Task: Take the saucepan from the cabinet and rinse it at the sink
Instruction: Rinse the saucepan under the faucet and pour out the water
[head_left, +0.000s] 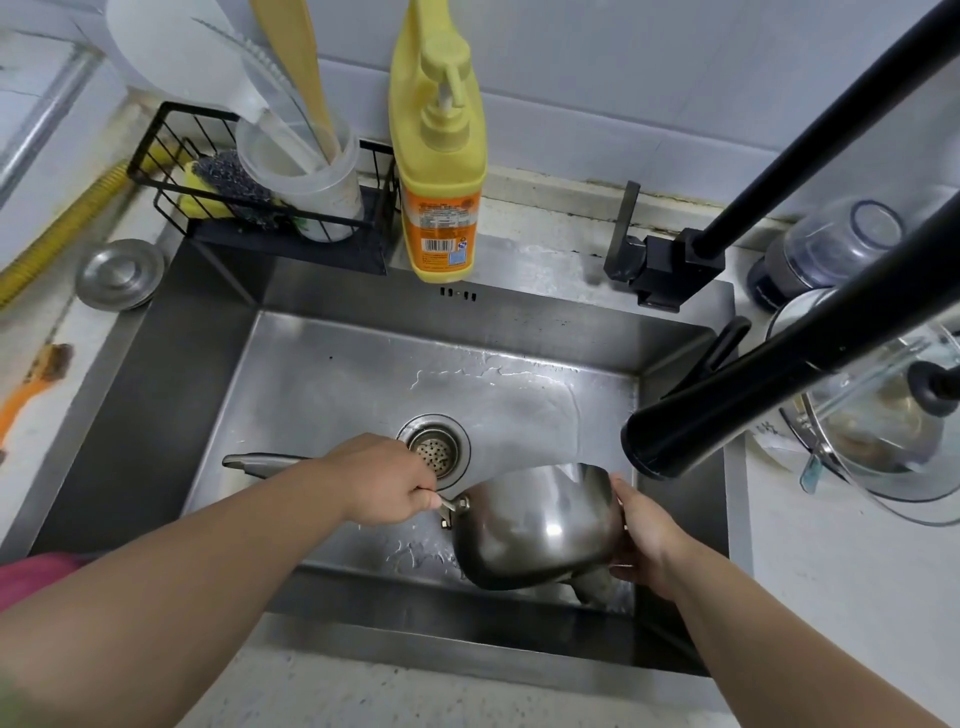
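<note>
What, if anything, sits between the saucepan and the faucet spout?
Nothing visible does. The saucepan is held over the sink basin by the left hand at its handle and the right hand on its body; the black faucet spout hangs just up and right of it, open space between.

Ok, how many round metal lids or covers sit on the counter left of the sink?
1. A round steel sink cover lies flat on the counter at the sink's back left corner, beside the black wire rack. Others could be out of frame.
</note>
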